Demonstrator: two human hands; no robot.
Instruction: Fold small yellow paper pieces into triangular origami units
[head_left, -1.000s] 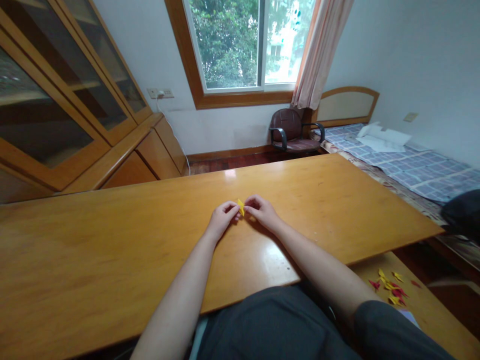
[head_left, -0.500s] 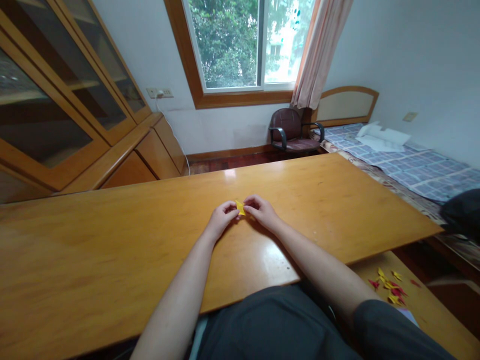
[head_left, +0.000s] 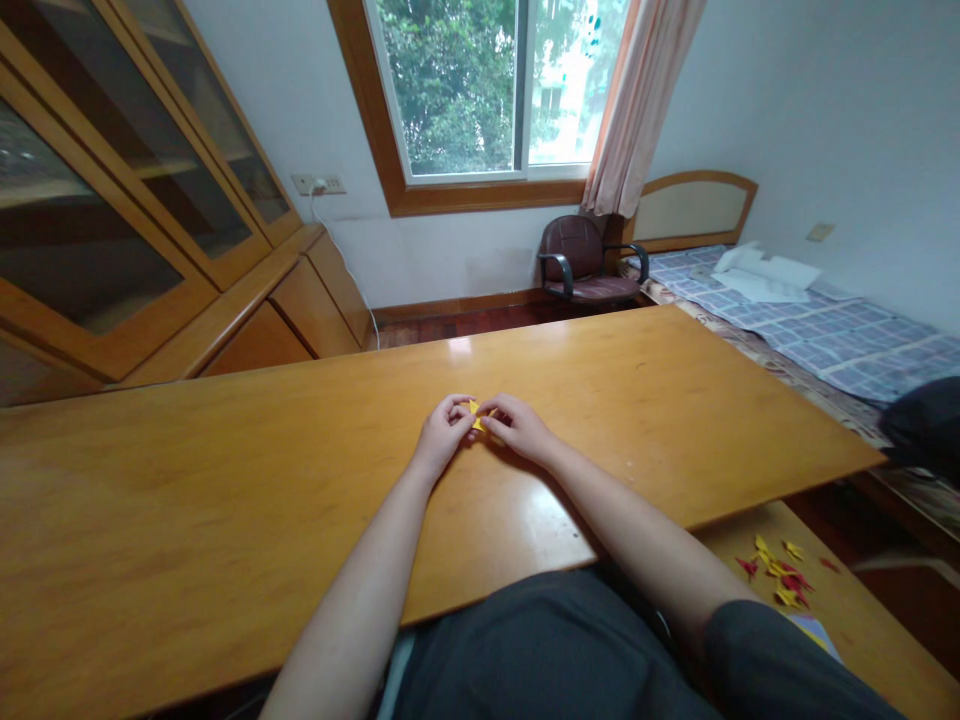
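Note:
A small piece of folded yellow paper is held between my two hands, just above the wooden table. My left hand pinches its left side between thumb and fingers. From the right, my right hand grips the paper with thumb and forefinger, covering much of it. The exact folds are too small and too hidden to make out.
On a lower wooden surface at the right lie several folded yellow and red paper cranes beside a stack of paper. A glass-fronted cabinet stands left, a chair behind the table, a bed at right.
My right hand has shifted slightly left, its fingers now closer to my left hand. Less of the yellow paper shows between them.

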